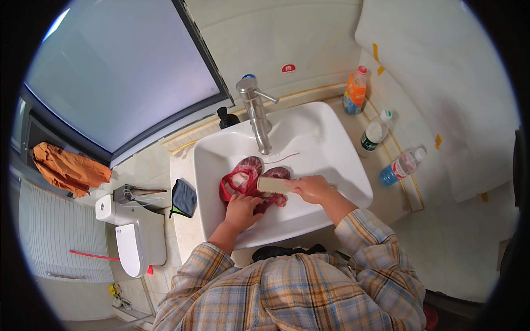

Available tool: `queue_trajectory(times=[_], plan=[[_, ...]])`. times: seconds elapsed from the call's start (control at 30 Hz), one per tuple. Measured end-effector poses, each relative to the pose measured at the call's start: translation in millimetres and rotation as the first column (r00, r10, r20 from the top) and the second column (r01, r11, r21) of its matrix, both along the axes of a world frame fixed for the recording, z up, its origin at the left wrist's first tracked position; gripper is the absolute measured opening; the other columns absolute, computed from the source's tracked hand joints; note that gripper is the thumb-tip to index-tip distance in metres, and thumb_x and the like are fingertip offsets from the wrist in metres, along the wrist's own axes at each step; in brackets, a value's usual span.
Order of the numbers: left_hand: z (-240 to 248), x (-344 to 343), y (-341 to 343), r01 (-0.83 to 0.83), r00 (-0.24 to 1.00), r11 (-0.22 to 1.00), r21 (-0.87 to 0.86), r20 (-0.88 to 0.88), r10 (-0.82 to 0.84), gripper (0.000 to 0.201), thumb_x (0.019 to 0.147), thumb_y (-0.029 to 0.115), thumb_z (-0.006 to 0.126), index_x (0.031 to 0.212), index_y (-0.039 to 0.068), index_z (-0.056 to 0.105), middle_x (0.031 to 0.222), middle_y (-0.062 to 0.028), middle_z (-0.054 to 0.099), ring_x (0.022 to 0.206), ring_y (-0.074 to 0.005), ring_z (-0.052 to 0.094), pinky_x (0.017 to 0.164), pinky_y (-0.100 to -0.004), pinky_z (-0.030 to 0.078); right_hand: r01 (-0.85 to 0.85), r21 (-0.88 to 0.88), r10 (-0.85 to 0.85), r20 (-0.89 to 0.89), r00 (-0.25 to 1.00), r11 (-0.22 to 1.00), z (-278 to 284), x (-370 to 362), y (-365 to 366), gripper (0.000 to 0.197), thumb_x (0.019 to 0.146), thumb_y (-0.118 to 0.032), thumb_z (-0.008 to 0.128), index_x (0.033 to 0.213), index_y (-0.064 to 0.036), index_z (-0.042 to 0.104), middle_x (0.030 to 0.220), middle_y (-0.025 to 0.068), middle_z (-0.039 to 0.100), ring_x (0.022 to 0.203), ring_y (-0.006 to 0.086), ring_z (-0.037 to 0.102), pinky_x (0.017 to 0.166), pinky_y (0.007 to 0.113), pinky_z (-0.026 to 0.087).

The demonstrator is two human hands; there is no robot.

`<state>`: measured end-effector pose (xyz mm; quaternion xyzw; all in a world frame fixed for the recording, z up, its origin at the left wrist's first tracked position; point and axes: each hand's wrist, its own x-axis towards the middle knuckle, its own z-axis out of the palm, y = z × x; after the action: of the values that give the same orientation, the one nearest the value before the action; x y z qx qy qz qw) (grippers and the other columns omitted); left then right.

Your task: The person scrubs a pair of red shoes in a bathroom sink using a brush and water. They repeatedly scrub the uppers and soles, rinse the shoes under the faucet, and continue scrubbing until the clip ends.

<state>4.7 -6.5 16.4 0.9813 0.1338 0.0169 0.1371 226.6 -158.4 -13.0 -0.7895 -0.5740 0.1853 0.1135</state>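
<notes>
Two red shoes with dark, patterned toes lie in the white sink (337, 149). My left hand (241, 213) bends over the heel end of the left shoe (243, 175), its fingers gripping the red edge. In my right hand (312, 189) is a scrub brush (273, 185), its pale bristle block across the right shoe (277, 173), which it partly covers. A thin reddish cord (282, 158) lies on the basin floor behind the shoes. Above them stands the metal faucet (257, 113); I cannot tell whether water runs.
An orange bottle (355, 91), a clear green-capped bottle (375, 132) and a bottle of blue liquid (402, 166) stand along the right counter. A black bottle (227, 118) sits behind the faucet. Left of the sink are a grey cloth (183, 198) and a toilet (130, 249).
</notes>
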Motion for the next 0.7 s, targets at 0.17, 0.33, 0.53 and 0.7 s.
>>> queue_trajectory(times=[0.17,0.33,0.53,0.7], plan=[[-10,0,6,-0.125,0.981,0.99,-0.07,0.138,0.134,0.018,0.069,0.019,0.065,0.087,0.014,0.065,0.081,-0.0047,0.063,0.079,-0.0228,0.059,0.078,-0.0365,0.041,0.26,0.009,-0.26,0.088,0.962,0.966,2,20,-2,0.038,0.09,-0.024,0.046,0.127,-0.0308,0.047,0.092,0.01,0.062,0.083,0.0282,0.061,0.069,0.042,0.047],[-20,-2,24,-0.479,0.811,0.724,-0.497,0.067,0.582,0.014,0.074,0.014,0.064,0.086,0.008,0.063,0.074,-0.0071,0.063,0.069,-0.024,0.061,0.067,-0.0343,0.047,0.113,0.137,-0.113,-0.005,0.994,0.984,2,2,2,0.037,0.091,-0.025,0.044,0.128,-0.0292,0.046,0.093,0.0103,0.061,0.083,0.0307,0.06,0.07,0.043,0.046],[-31,-2,34,-0.497,0.756,0.606,-0.621,0.033,0.654,0.013,0.077,0.012,0.064,0.087,0.005,0.059,0.068,-0.0049,0.06,0.064,-0.0162,0.057,0.062,-0.0297,0.046,0.028,0.052,-0.033,0.1,0.994,0.998,3,4,4,0.034,0.089,-0.024,0.048,0.121,-0.0349,0.051,0.083,0.0101,0.061,0.075,0.0325,0.061,0.066,0.044,0.047],[-35,-2,34,-0.495,0.763,0.621,-0.607,0.038,0.645,0.012,0.077,0.012,0.064,0.086,0.006,0.059,0.068,-0.0042,0.059,0.064,-0.0154,0.057,0.062,-0.029,0.046,0.058,0.132,-0.066,0.054,0.996,0.99,0,3,3,0.032,0.089,-0.026,0.048,0.119,-0.0334,0.052,0.084,0.009,0.061,0.076,0.0317,0.061,0.068,0.043,0.047]])
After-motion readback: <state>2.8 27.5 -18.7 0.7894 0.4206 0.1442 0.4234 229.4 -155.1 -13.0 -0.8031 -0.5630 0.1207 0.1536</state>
